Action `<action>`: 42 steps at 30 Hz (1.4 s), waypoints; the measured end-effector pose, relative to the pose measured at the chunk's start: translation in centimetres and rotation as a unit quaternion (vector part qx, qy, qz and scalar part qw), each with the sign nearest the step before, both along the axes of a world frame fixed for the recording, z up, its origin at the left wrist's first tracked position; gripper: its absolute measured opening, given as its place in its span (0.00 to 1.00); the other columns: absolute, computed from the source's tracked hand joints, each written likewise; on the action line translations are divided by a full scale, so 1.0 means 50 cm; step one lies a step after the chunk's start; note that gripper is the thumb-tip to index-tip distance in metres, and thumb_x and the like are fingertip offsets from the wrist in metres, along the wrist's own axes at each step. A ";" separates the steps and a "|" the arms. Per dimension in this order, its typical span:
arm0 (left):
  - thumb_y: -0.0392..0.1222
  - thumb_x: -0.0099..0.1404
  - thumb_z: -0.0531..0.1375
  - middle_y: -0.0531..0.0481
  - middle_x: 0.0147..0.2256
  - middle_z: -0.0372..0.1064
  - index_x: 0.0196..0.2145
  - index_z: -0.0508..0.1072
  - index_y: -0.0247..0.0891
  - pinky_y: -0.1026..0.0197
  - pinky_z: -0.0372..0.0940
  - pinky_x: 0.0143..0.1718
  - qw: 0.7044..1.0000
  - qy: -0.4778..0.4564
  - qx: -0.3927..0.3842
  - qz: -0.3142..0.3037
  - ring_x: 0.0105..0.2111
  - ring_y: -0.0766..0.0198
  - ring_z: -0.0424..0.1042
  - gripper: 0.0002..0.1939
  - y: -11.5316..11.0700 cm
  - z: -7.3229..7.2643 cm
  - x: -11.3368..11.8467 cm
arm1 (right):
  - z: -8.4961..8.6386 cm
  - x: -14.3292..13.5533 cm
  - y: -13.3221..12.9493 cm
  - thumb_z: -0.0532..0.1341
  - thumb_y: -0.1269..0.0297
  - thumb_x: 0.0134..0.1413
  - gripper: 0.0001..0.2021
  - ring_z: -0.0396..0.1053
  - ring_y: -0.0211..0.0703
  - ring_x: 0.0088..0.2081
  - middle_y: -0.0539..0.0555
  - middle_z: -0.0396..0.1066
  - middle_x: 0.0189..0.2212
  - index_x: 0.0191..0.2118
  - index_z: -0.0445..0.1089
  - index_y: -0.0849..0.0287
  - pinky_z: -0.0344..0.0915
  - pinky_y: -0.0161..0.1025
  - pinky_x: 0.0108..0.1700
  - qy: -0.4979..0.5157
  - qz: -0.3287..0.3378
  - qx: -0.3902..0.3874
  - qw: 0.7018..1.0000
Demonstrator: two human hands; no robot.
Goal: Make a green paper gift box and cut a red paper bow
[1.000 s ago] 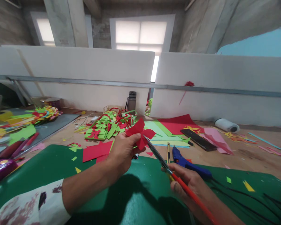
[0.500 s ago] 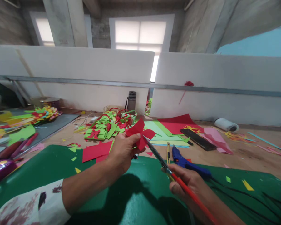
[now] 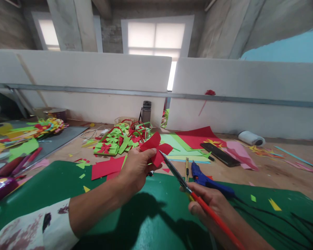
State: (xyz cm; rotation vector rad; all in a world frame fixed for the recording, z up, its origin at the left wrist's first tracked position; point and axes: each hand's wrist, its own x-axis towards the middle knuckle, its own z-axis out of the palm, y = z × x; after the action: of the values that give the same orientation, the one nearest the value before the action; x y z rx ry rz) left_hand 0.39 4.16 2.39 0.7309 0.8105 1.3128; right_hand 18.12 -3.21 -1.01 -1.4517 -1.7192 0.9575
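Observation:
My left hand (image 3: 138, 167) pinches a red paper cutout (image 3: 158, 158) with several rounded petals, its thumb pressed on the middle. In my right hand (image 3: 208, 201) is a pair of scissors (image 3: 175, 173) with long metal blades and a red handle. The blade tips touch or nearly touch the middle of the cutout; whether they are parted I cannot tell. Behind my left wrist lie red paper pieces (image 3: 106, 168). A blue glue gun (image 3: 208, 180) and a yellow box cutter (image 3: 187, 168) rest just beyond my right hand.
A green mat (image 3: 75, 177) covers the near side of the table. Green and red paper bows (image 3: 120, 140) pile up beyond it, near a grey bottle (image 3: 146, 113). A black phone (image 3: 220, 155) lies by coloured sheets (image 3: 195, 139). A cable (image 3: 261, 208) trails at right.
Almost nothing differs. The view has shifted very slightly; both hands keep their hold on the red cutout and the scissors.

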 end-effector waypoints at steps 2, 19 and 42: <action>0.28 0.54 0.60 0.52 0.21 0.67 0.25 0.66 0.32 0.62 0.70 0.22 1.000 0.002 -0.003 -0.004 0.21 0.68 0.67 0.05 -0.001 0.000 0.000 | -0.004 0.004 0.002 0.58 0.44 0.45 0.23 0.44 0.34 0.22 0.45 0.49 0.20 0.35 0.69 0.61 0.43 0.34 0.23 -0.004 0.006 0.005 1.000; 0.29 0.54 0.60 0.51 0.22 0.68 0.26 0.69 0.31 0.64 0.68 0.21 1.000 0.022 0.001 0.023 0.22 0.68 0.67 0.01 0.006 0.031 -0.022 | -0.018 0.031 0.007 0.59 0.41 0.43 0.27 0.47 0.33 0.19 0.44 0.52 0.18 0.41 0.66 0.60 0.49 0.32 0.21 0.048 0.029 0.007 0.998; 0.37 0.54 0.63 0.51 0.26 0.70 0.31 0.70 0.33 0.67 0.62 0.22 0.980 0.101 -0.019 -0.169 0.24 0.68 0.68 0.07 -0.065 -0.062 0.038 | 0.033 -0.043 0.004 0.61 0.70 0.45 0.10 0.60 0.33 0.21 0.42 0.61 0.20 0.34 0.58 0.58 0.58 0.32 0.24 0.269 -0.025 0.018 0.963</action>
State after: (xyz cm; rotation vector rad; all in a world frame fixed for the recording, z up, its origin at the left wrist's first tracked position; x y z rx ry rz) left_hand 2.28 0.89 -0.73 0.9367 0.8280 0.9272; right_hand 15.98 -3.02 0.62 -1.0732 -1.2849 1.1564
